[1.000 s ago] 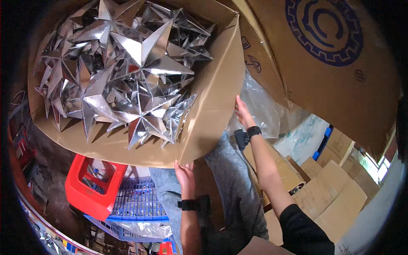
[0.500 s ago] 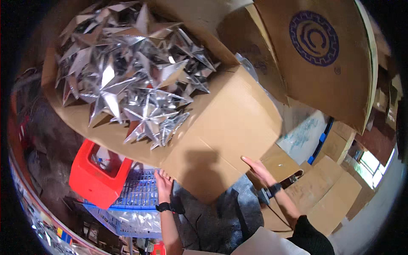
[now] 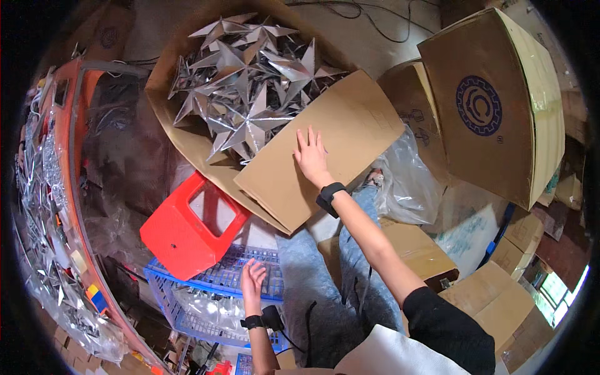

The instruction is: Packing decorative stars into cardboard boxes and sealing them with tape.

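A large open cardboard box (image 3: 187,142) is heaped with shiny silver foil stars (image 3: 253,122). Its near flap (image 3: 350,128) leans over the front of the heap and hides part of the stars. On that flap my right hand (image 3: 312,164) lies flat with the fingers spread. My left hand (image 3: 252,281) hovers over the blue plastic crate (image 3: 215,328), holding nothing, its fingers loosely curled and apart. Just beyond the left hand, a red plastic stool (image 3: 181,244) rests between the crate and the box.
A tall closed carton (image 3: 494,106) with a round purple mark stands at the right. Clear plastic film (image 3: 409,178) lies beside the box. More cardboard (image 3: 487,300) is at the lower right. An orange-edged table (image 3: 75,187) with silver pieces runs along the left. A black cable (image 3: 375,15) crosses the far floor.
The flap stretched toward me before; now it is tilted up against the stars. My right hand went from its edge to its face. My left hand let go of its corner and dropped back.
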A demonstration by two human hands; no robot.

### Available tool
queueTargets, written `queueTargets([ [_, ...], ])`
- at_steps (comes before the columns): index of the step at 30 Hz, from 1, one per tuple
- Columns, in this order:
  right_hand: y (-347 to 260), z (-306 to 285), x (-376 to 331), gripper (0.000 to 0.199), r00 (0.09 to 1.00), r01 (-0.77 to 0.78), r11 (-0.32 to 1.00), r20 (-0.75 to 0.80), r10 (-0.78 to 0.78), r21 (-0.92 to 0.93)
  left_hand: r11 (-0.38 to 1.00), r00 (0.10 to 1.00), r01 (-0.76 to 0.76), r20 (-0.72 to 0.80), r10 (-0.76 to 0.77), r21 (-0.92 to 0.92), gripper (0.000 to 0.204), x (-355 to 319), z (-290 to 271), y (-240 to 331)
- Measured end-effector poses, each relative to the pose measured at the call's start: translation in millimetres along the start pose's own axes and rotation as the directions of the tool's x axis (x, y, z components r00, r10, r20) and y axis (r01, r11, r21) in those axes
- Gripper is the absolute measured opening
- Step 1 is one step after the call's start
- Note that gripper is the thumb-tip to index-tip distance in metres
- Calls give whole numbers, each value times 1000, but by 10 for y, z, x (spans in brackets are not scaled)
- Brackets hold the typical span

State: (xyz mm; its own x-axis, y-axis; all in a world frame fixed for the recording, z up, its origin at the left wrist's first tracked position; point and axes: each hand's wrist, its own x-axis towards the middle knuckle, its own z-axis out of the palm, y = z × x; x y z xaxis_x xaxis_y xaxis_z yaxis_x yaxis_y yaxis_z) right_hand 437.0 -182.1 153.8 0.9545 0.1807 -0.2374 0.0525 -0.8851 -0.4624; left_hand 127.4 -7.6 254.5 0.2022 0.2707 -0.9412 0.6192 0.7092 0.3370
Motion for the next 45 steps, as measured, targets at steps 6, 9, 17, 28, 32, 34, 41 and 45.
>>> queueTargets([
  [6, 391, -228, 17, 47, 974, 225, 970, 2, -227, 89, 267, 727, -510, 244, 642, 818, 42, 542, 342, 369],
  [9, 804, -588, 29, 47, 980, 199, 979, -5, -199, -39, 66, 617, -604, 414, 669, 795, 51, 645, 1084, 497],
  [17, 1365, -1021, 39, 53, 942, 42, 993, 334, -1, -114, -286, 591, -480, 546, 594, 829, 71, 735, 2124, 601],
  [28, 1517, -1082, 1174, 76, 980, 191, 920, 11, -200, -342, -466, 788, -235, 448, 423, 853, 95, 1156, 2485, 499],
  [32, 1559, -744, 1262, 84, 983, 179, 904, 112, -147, -387, -503, 801, -150, 403, 443, 851, 102, 1278, 2453, 469],
  [34, 1635, -700, 1354, 85, 971, 187, 922, 204, -122, -339, -519, 791, -134, 406, 457, 844, 107, 1314, 2438, 389],
  [41, 1524, -572, 1397, 90, 974, 122, 883, 224, -19, -452, -606, 848, -5, 325, 419, 795, 103, 1302, 2524, 426],
  [45, 1531, -544, 1381, 90, 968, 50, 873, 240, 78, -486, -631, 852, 5, 327, 409, 776, 102, 1294, 2560, 434],
])
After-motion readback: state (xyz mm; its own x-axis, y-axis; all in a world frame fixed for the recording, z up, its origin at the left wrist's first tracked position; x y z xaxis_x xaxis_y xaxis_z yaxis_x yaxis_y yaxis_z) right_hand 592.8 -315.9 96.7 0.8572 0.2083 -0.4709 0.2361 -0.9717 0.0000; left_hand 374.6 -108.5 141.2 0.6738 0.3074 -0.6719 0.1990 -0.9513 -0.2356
